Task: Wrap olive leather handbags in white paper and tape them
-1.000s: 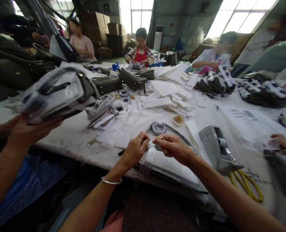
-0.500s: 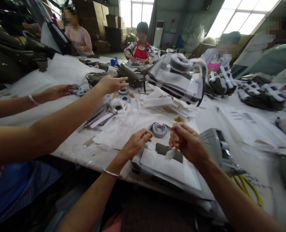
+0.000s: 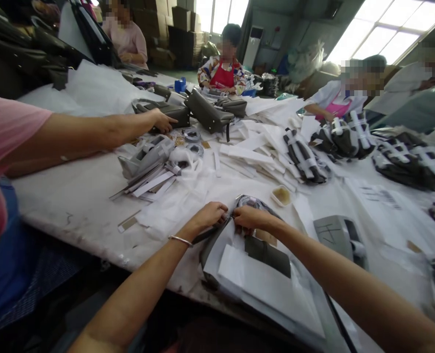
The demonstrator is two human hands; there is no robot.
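A dark bag (image 3: 210,279) lies at the table's front edge before me, with white paper sheets (image 3: 261,279) on it and a dark olive flap-like piece (image 3: 269,255) showing. Behind its far edge sits a coiled grey strap (image 3: 250,200), partly covered by my hand. My left hand (image 3: 212,215), wearing a bangle, has its fingers closed at the bag's far left corner, where a dark strip runs under the wrist. Right beside it, my right hand (image 3: 250,218) pinches the bag's far edge. The fingertips are partly hidden.
A grey tape dispenser (image 3: 335,238) stands right of the bag, a small dish (image 3: 281,195) behind it. White strips (image 3: 247,152), wrapped bags (image 3: 303,159) and another dispenser (image 3: 147,157) lie farther off. A co-worker's arm (image 3: 122,127) reaches in from the left; other people sit across.
Both my hands have come together at the bag's far edge; a small white scrap is gone from my right hand. The plastic-wrapped bag in mid-air has left that spot. The co-worker's arms have moved.
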